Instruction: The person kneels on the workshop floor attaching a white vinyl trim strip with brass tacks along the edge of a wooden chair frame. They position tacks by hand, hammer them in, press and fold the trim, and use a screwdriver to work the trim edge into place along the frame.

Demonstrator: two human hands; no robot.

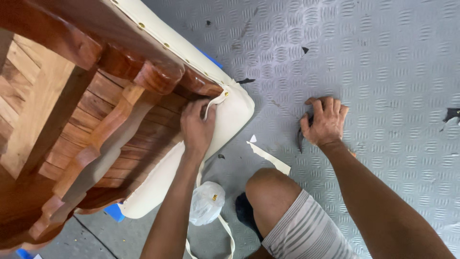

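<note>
While my left hand (pixel 196 127) pinches the cream trim strip (pixel 209 109) against the upholstered chair edge (pixel 235 112), my right hand (pixel 326 122) closes on a dark tool (pixel 301 139); I judge steady tension keeps it flat.

Both forearms are bare from the elbow down, with no sleeves, watch, rings or gloves showing on the left hand (pixel 195 128) or the right hand (pixel 327 122). The fingernails are short. One bare knee (pixel 268 192) shows at the lower middle, rounded and uncovered. Below it begin shorts (pixel 306 232) of light fabric, whitish with fine grey stripes running across the leg, the hem ending just at the knee.
</note>
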